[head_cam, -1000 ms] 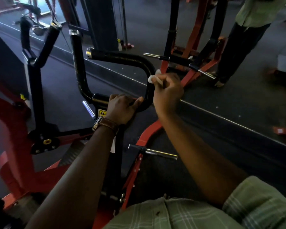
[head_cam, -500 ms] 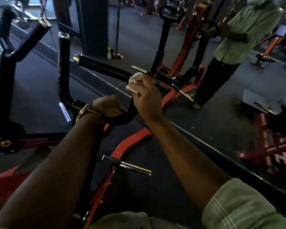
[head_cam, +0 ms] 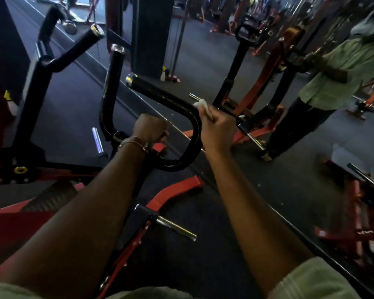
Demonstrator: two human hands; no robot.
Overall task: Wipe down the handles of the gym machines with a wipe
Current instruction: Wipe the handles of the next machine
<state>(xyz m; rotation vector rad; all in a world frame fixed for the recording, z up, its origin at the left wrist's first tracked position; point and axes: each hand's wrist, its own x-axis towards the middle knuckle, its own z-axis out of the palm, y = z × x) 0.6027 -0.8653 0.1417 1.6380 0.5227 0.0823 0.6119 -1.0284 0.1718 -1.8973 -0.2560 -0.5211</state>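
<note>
My right grip (head_cam: 217,130) pinches the wipe (head_cam: 202,105) against the handle (head_cam: 177,108) bend; my left grip (head_cam: 151,130) clamps the handle's lower bar. No legible writing.

Both arms outstretched, fingers curled

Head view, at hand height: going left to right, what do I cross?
Upright handle → left hand → handle's curved bend → right hand holding the wipe → person in the mirror.

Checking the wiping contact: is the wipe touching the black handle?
Touching. The head view shows the wipe, held in the right hand, pressed against the handle at its bend.
</note>
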